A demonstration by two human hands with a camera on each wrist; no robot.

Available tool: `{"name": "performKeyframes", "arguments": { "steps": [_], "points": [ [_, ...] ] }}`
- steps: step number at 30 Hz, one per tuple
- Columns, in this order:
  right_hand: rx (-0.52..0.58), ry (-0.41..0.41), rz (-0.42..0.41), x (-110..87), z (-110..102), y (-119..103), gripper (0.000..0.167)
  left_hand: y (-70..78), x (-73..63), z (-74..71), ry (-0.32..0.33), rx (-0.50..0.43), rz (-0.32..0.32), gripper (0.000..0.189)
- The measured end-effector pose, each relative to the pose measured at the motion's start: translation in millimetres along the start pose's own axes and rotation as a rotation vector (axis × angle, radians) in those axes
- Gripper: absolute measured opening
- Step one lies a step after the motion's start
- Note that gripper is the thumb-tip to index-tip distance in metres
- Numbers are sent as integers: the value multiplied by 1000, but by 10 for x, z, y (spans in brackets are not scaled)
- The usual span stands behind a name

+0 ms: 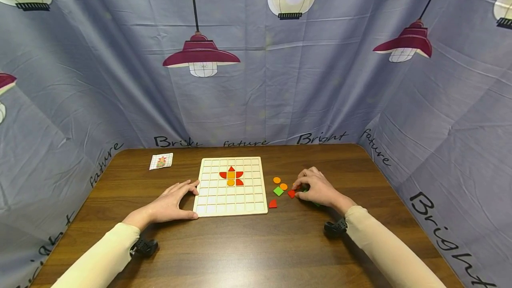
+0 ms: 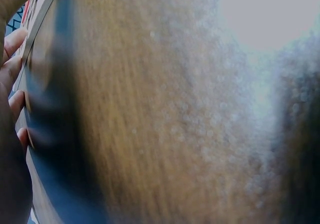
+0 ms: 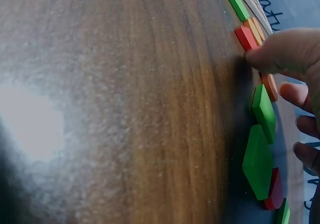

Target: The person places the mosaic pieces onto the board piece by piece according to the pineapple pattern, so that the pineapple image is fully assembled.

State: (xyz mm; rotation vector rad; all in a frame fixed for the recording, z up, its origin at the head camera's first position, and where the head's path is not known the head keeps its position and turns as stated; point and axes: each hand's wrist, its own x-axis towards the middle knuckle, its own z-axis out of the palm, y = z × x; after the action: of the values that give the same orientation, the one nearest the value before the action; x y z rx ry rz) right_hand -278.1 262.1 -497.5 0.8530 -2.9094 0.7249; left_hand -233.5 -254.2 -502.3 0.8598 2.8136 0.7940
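A cream gridded board (image 1: 212,203) lies on the table with a figure of red and orange pieces (image 1: 231,175) on it. My left hand (image 1: 170,203) rests at the board's left edge, thumb at the near corner and fingers along the side; in the left wrist view its fingertips (image 2: 17,102) touch the rim. To the right of the board, my right hand (image 1: 318,188) pinches a small red piece (image 1: 291,194) between thumb and forefinger. Beside it lie a green diamond (image 1: 278,191), orange discs (image 1: 283,186) and a red quarter-circle (image 1: 273,204).
A small picture card (image 1: 161,161) showing a coloured figure lies at the back left of the brown wooden table (image 1: 240,252). Under and behind the right hand are more pieces, among them a large green one (image 3: 258,161) and a dark red one (image 3: 274,189). A printed curtain (image 1: 248,110) surrounds the table.
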Motion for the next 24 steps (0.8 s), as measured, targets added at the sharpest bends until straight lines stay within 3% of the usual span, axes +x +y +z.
{"name": "performKeyframes", "arguments": {
  "steps": [24],
  "points": [
    [21,24,-70,-30,107,-83,23,11,6,-3,11,11,11,57]
  ]
}}
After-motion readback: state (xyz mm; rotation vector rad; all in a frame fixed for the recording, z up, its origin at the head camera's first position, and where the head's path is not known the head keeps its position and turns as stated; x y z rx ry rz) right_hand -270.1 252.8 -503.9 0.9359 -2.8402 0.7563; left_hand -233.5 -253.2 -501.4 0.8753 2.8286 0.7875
